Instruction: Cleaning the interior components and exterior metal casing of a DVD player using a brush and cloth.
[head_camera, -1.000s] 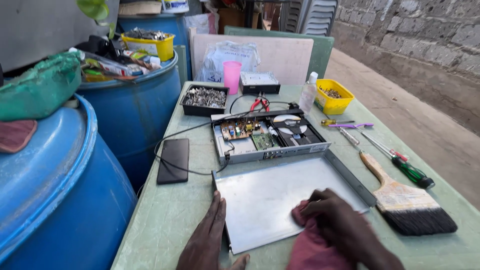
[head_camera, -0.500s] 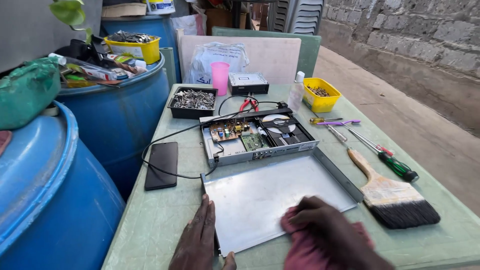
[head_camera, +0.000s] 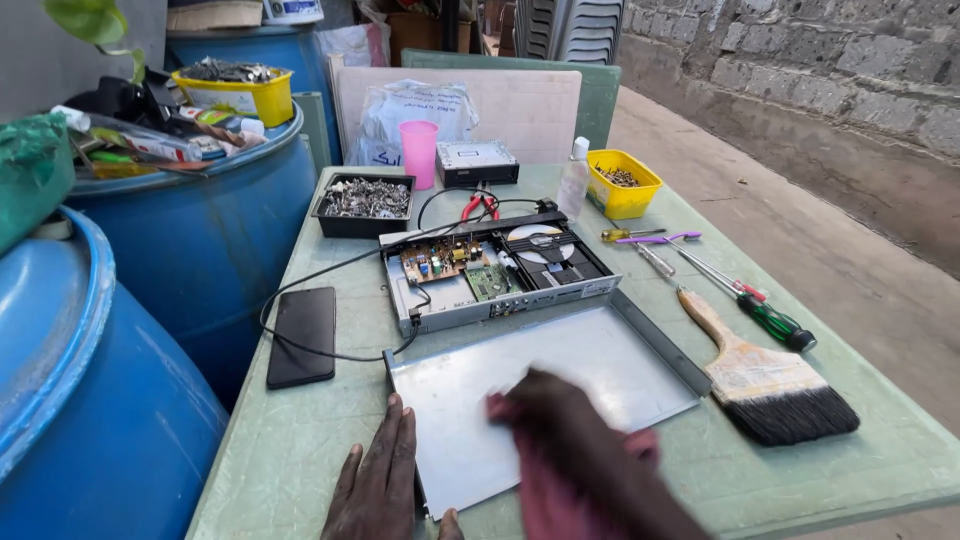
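Note:
A grey metal cover panel (head_camera: 560, 375) lies inside-up on the green table (head_camera: 300, 440). My left hand (head_camera: 380, 480) presses flat on the table at the panel's near left corner, fingers touching its edge. My right hand (head_camera: 570, 440), blurred, holds a pink cloth (head_camera: 640, 445) against the panel's middle. Behind the panel sits an opened disc player (head_camera: 495, 270) with its circuit boards and disc tray exposed.
A black phone (head_camera: 302, 335) with a cable lies at left. A wide paintbrush (head_camera: 765, 375) and screwdrivers (head_camera: 750, 295) lie at right. A black tray of screws (head_camera: 362, 200), pink cup (head_camera: 419, 152), yellow tub (head_camera: 623, 183) and small bottle (head_camera: 574, 180) stand behind. Blue barrels (head_camera: 200, 240) crowd the left side.
My right hand with the cloth has swept left across the panel, from its near right part to its middle. My left hand stays at the panel's corner. The view has shifted slightly.

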